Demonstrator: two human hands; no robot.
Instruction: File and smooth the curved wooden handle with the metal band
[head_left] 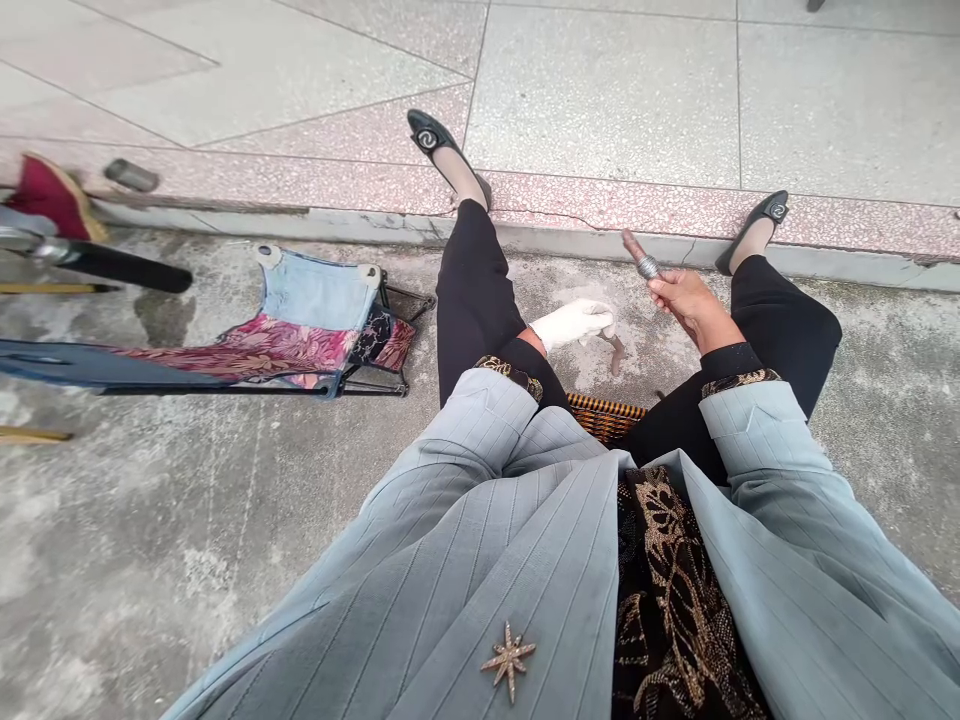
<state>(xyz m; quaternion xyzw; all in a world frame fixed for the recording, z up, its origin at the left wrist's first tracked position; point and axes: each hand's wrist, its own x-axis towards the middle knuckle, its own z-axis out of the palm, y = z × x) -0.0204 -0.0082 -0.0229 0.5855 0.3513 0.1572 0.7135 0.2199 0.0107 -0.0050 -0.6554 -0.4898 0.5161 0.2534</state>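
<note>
The wire-wrapped rod (634, 247) points toward the step (570, 200), pinched firmly between the right hand's (688, 298) thumb and fingers, wrist angled inward. Also on the body side of the step, the white-gloved left hand (571, 324) bends inward, fingers closed on a brown piece (617, 354). Farther from the step, a woven rim (606, 414) shows, contents hidden; a grey can (132, 175) lies on the step, its inside unclear.

Right hand (686, 300) grips brown rod (632, 243), silvery coil (647, 267) round it; white-gloved left hand (574, 324) holds bent brown piece (617, 357); fabric chair (319, 298) stands on concrete (300, 500)
</note>
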